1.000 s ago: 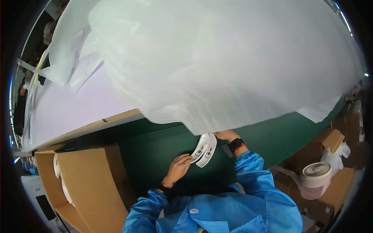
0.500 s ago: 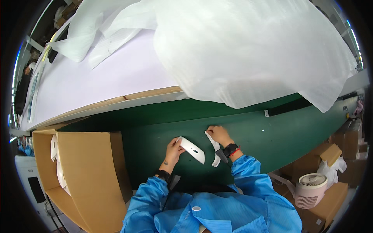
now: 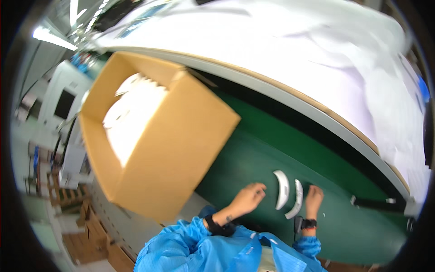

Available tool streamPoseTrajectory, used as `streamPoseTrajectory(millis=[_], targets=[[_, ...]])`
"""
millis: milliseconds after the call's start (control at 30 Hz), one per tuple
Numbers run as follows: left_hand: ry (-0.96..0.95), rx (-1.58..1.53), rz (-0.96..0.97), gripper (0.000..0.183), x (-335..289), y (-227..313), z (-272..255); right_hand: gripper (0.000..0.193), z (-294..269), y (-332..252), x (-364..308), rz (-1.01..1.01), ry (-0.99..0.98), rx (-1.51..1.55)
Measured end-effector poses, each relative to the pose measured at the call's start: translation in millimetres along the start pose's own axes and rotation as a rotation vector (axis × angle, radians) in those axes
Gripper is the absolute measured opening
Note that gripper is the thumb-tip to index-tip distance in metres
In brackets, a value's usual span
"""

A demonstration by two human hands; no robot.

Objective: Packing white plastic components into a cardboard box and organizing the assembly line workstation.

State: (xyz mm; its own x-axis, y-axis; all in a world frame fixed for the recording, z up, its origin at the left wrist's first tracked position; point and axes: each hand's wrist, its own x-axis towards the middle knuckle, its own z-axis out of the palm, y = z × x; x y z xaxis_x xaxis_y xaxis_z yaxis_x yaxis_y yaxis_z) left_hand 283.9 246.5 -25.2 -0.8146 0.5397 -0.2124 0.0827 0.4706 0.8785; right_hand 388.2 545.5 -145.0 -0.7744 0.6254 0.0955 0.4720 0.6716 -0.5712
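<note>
Two white curved plastic pieces lie side by side on the green work surface (image 3: 253, 158). The left piece (image 3: 282, 190) is wider and smooth, with a small dark mark near its middle. Its neighbour (image 3: 297, 199) is a narrower arc. My left hand (image 3: 249, 198), fingers loosely bent and apart, hovers left of the wider piece and holds nothing. Just right of the narrow arc is my right hand (image 3: 314, 199), fingers loosely curled and slightly blurred, with no piece visible in it.
A large open cardboard box (image 3: 181, 145) at the left holds several white curved pieces (image 3: 136, 113). Beyond the green surface rises a white tabletop (image 3: 253, 41) with translucent foam sheet (image 3: 380, 59) on it. A black strip (image 3: 378, 204) lies at the right.
My view has swung left toward the box. My left hand has let go of the wider piece, which now lies beside the narrow arc. My right hand has come off the arc.
</note>
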Motion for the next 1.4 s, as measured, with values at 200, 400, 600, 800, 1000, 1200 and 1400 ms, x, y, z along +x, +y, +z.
streamPoseTrajectory(millis=[200,400,600,800,1000,1200,1400], targets=[[-0.377,-0.184,0.162,0.03,-129.7,101.8,-186.1,0.018,-14.5,-152.2,-2.2,-0.081,-0.04,0.282],[0.229,-0.335,0.073,0.049,-267.1,101.4,-366.5,0.031,-19.3,-352.1,-46.9,-0.228,-0.391,0.846],[0.998,-0.082,-0.321,0.08,-258.0,-62.3,-517.0,0.072,13.1,-503.2,-60.1,-0.01,-0.608,1.096],[0.914,-0.6,-0.318,0.11,-229.2,-99.0,-541.7,0.068,16.9,-572.9,9.6,0.084,-0.723,1.095],[0.966,-0.802,-0.441,0.112,-214.0,-123.3,-579.7,0.056,48.2,-591.3,30.9,0.002,-0.771,0.848],[1.183,-0.523,-0.379,0.097,-188.3,-154.2,-641.6,0.056,22.1,-591.2,-22.7,0.164,-0.896,0.728],[1.346,-0.236,-0.278,0.08,-186.8,-235.9,-742.0,0.078,19.4,-585.1,-119.8,0.107,-0.9,0.874]])
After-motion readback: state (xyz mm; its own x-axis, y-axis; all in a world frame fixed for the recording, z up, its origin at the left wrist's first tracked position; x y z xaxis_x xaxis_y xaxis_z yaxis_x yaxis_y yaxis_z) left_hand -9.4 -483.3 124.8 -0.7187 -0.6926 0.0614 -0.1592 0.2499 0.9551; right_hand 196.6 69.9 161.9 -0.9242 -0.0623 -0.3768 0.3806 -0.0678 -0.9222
